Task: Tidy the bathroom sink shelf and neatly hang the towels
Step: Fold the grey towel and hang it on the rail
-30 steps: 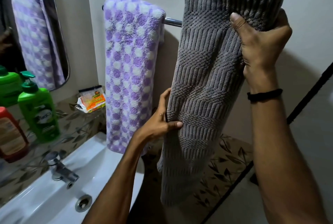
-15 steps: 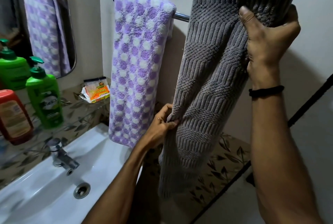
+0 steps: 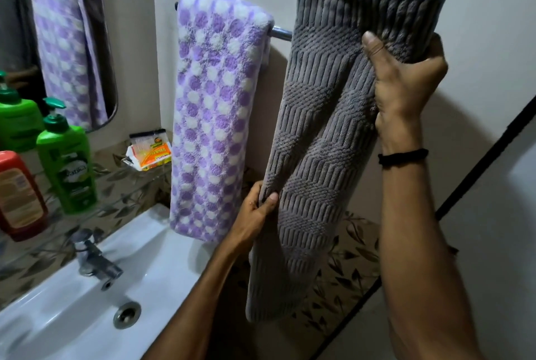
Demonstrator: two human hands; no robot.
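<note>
Since 1 s ago the left grip (image 3: 258,209) has slid a bit lower on the grey towel (image 3: 324,156) & changed its hold: the thumb lay flat on the front then, now the left edge is bunched in its fingers. The right grip (image 3: 406,81) is at the same spot near the top right corner.

Both grips are clenched on the grey towel. The right grip pinches the upper right part w/ thumb in front, fingers behind. The left grip clutches the left edge approx halfway down. The towel hangs folded lengthwise in front of the rail (image 3: 281,33), just right of the purple towel (image 3: 214,116), which is already draped over the rail. Its top fold sits above rail level. Can't tell if any of it rests on the rail, as the rail vanishes behind it.

Handling, as I judge it: soft, thick ribbed cloth w/ no stiffness, so it sags & twists wherever unsupported. Moderate weight, not slippery, nothing to break. Best held along the top fold at two spread points to keep it flat, then tugged at the lower edges to even it.
</note>
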